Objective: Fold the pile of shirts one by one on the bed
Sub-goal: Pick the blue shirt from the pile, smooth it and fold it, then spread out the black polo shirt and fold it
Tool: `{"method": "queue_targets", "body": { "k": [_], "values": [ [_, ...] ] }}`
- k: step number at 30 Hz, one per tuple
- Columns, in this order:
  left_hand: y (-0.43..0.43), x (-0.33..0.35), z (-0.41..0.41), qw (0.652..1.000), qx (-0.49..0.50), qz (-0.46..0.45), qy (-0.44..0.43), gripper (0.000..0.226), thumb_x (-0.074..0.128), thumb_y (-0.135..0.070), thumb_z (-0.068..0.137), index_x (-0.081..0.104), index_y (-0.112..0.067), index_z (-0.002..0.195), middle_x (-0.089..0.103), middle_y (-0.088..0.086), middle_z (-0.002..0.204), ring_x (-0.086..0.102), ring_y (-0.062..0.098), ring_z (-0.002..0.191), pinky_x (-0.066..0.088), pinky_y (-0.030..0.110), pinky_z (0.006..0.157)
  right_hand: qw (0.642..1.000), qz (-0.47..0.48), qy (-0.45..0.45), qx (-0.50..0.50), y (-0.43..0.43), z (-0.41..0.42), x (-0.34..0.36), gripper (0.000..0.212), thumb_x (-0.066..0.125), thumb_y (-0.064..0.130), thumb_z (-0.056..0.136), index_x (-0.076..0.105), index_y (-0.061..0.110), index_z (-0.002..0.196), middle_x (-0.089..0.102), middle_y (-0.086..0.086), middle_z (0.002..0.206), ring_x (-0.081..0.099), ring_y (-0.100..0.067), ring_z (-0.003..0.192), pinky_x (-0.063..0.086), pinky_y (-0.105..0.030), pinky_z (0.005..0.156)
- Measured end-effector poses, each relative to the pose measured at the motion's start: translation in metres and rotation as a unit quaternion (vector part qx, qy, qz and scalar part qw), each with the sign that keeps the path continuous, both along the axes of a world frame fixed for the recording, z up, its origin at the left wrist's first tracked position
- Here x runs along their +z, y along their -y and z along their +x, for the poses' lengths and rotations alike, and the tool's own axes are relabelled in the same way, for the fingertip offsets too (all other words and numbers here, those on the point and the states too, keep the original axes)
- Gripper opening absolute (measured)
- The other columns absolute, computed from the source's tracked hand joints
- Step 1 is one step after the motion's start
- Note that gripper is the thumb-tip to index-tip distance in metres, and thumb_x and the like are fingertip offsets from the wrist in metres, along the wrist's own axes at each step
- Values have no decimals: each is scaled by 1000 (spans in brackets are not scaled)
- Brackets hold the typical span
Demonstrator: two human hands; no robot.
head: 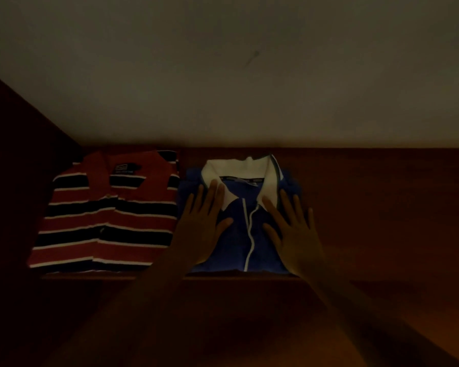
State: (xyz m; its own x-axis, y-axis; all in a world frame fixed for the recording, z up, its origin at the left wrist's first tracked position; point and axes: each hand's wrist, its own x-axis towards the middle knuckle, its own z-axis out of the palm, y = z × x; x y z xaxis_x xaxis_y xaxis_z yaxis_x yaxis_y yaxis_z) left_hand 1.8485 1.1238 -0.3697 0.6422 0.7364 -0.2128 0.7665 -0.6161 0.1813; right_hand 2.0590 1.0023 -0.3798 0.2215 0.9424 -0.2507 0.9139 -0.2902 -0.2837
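Presently, folded blue polo shirt with white collar (239, 234) lies on dark reddish bed (382, 207), touching folded red, navy and white striped polo shirt (106, 218) leftward. Left hand (199, 226) and right hand (294, 234) rest flat upon it, fingers straight, gripping nothing.

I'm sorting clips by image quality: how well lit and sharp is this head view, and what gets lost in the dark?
Head view: very dim, reddish cast; the striped shirt and blue shirt read by colour, the white collar brightest; the left hand and right hand, flat on the blue shirt, look dark and slightly soft; the forearms fade into shadow.
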Motion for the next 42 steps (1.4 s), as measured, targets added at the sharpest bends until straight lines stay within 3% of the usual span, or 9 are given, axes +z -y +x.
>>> {"method": "queue_targets", "body": {
  "k": [6,10,16,21,26,28,32,38,42],
  "values": [
    [-19,1,11,998,-40,-41,32,69,4,-63,93,-24,-31,147,-26,-5,160,-22,22,151,-10,40,123,998,5,-32,-48,1,6,1,64,6,66,93,-9,47,153,-25,12,161,-29,-17,147,-15,-50,121],
    [-23,0,14,978,56,-156,124,72,6,-70,88,-14,-42,152,-24,-24,154,-23,3,146,-15,39,123,996,36,-65,-53,-5,-2,1,67,6,69,92,-11,44,153,-24,9,162,-30,-14,147,-16,-45,121],
    [-29,-14,6,997,28,-60,42,84,3,-83,85,-28,-38,148,-37,-12,155,-34,9,143,-29,33,113,999,9,-30,-3,-17,3,-1,69,4,73,90,-15,47,151,-23,5,163,-29,-17,148,-13,-52,121],
    [-37,11,9,991,25,-134,10,86,20,-72,91,-15,-30,157,-24,-4,164,-21,19,151,-12,48,123,993,-76,-88,-6,-24,9,26,67,25,64,98,-3,43,155,-19,7,164,-20,-18,150,-8,-56,121],
    [-27,103,-9,931,131,-319,123,47,46,-35,105,42,-19,149,36,5,158,39,28,141,34,40,111,966,-109,-229,-53,-20,8,127,46,45,42,103,47,23,145,46,-2,151,49,-22,132,40,-30,99],
    [-9,154,-28,903,181,-345,179,39,50,-30,104,51,-18,142,46,5,151,46,28,135,40,36,102,964,-87,-245,-52,-11,3,184,39,47,38,104,53,25,140,54,1,143,54,-18,125,43,-23,91],
    [33,267,-65,878,245,-318,261,28,52,-20,103,59,-17,129,60,-1,128,60,10,109,43,3,76,957,-34,-285,-33,7,-18,300,31,48,36,103,58,29,132,61,5,129,59,-4,101,43,-11,73],
    [119,435,-121,877,298,-214,309,13,56,-26,101,68,-23,104,68,-9,97,64,5,87,49,25,75,941,30,-335,30,39,-75,456,26,47,39,102,66,23,111,66,-1,106,62,-13,94,52,-33,81],
    [206,526,-160,873,332,-175,312,25,47,-58,89,62,-45,103,67,-28,99,64,-7,90,43,6,69,934,25,-331,130,76,-103,530,22,49,43,100,65,31,109,64,18,99,58,10,88,44,-15,70]
  ]
}}
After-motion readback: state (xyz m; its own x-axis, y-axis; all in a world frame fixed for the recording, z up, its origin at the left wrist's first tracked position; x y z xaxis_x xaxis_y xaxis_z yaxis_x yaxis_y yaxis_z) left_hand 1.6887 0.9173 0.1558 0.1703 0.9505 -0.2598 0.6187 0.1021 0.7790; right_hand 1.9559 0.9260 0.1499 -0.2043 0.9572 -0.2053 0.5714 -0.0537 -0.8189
